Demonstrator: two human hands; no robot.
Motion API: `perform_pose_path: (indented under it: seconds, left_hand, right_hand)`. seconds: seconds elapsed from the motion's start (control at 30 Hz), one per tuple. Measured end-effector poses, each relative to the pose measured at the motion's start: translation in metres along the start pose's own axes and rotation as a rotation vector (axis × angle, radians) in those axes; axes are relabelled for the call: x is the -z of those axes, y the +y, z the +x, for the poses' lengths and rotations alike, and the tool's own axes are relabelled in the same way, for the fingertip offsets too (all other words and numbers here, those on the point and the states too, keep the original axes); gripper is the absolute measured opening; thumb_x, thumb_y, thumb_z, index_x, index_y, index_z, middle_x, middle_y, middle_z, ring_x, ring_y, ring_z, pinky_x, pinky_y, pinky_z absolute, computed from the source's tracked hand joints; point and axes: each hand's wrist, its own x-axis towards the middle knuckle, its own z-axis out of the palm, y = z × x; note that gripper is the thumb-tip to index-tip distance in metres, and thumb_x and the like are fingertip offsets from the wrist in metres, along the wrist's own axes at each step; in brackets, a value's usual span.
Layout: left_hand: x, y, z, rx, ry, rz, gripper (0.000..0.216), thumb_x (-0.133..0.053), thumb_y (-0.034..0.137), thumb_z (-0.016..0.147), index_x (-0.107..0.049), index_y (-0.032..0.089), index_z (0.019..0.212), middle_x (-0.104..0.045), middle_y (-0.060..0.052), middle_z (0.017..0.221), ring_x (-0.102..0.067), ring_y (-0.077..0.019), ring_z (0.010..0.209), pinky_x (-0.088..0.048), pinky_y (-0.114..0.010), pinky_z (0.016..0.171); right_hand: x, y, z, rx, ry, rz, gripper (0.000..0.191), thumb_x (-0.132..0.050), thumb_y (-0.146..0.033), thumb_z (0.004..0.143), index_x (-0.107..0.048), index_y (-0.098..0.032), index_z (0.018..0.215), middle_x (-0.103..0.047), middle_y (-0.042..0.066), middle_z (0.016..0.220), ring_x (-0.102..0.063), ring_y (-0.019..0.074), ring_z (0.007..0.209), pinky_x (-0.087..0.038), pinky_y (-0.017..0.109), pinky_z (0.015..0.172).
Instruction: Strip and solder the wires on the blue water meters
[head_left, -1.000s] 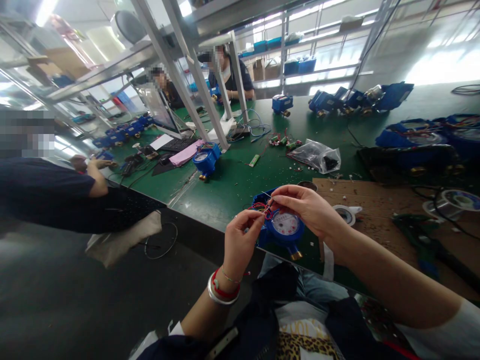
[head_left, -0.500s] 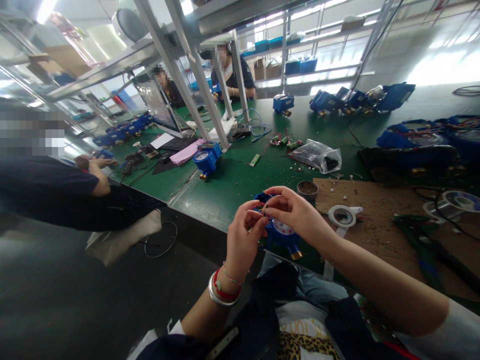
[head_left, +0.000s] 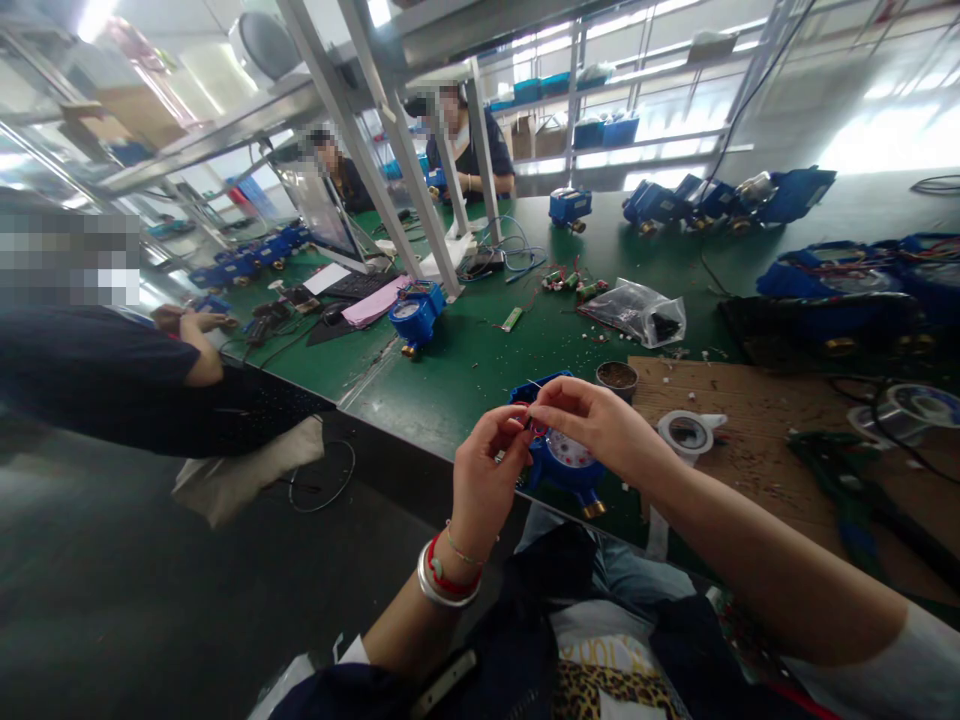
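Note:
A blue water meter [head_left: 564, 462] with a round white dial and a brass fitting stands at the near edge of the green table [head_left: 480, 365]. Thin red wires [head_left: 526, 418] come up from its left side. My left hand [head_left: 489, 478] pinches these wires just left of the meter. My right hand [head_left: 596, 420] reaches over the dial and pinches the same wires, fingertips touching those of my left hand. Both hands are closed. The wires' ends are hidden between the fingers.
A small round pot [head_left: 616, 377] and a white tape roll [head_left: 684, 432] sit on a brown board [head_left: 757, 420] to the right. A second blue meter [head_left: 413, 316], a plastic bag [head_left: 637, 310] and more meters [head_left: 720, 200] lie farther off. Other people sit along the table's left side.
My hands have come together above the meter's left side; the left hand rose toward the right, and both fingertips now meet on the red wires.

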Motion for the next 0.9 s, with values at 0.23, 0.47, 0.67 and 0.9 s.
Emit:
perform_pose_path:
  seconds: [0.23,0.47,0.67,0.9]
  left_hand:
    - [0.004,0.000,0.001,-0.027,-0.010,0.100,0.019,-0.065,0.028,0.083,-0.066,0.019,0.100,-0.057,0.001,0.076,-0.046,-0.0072,0.059,-0.040,-0.018,0.056]
    - [0.006,-0.001,0.007,0.114,-0.050,-0.152,0.024,-0.067,0.038,0.081,-0.067,0.016,0.090,-0.059,0.001,0.067,-0.038,-0.0046,0.047,-0.029,-0.017,0.042]
    - [0.010,-0.007,0.011,0.130,-0.038,-0.221,0.021,-0.066,0.036,0.081,-0.066,0.016,0.087,-0.061,0.001,0.070,-0.046,-0.0048,0.049,-0.035,-0.017,0.046]
    - [0.011,-0.004,0.014,0.104,0.020,-0.171,0.018,-0.063,0.033,0.083,-0.065,0.015,0.085,-0.060,0.001,0.069,-0.052,-0.0067,0.054,-0.041,-0.019,0.054]
  right_hand:
    - [0.001,-0.006,0.001,0.357,0.087,-0.415,0.008,-0.061,-0.020,0.086,-0.061,-0.017,0.079,-0.060,0.006,0.101,-0.057,0.0172,0.094,-0.044,0.031,0.085]
    - [-0.003,-0.012,0.001,0.450,0.072,-0.506,0.006,-0.061,-0.014,0.087,-0.060,-0.017,0.082,-0.060,0.006,0.101,-0.057,0.0162,0.092,-0.044,0.031,0.085]
    - [-0.002,-0.002,0.004,0.405,0.147,-0.416,0.009,-0.061,-0.019,0.088,-0.060,-0.018,0.080,-0.062,0.005,0.099,-0.059,0.0166,0.092,-0.045,0.031,0.086]
    - [0.015,0.021,0.024,0.293,0.388,-0.615,0.010,-0.062,-0.027,0.086,-0.064,-0.019,0.092,-0.063,0.004,0.090,-0.058,0.0174,0.080,-0.045,0.031,0.075]
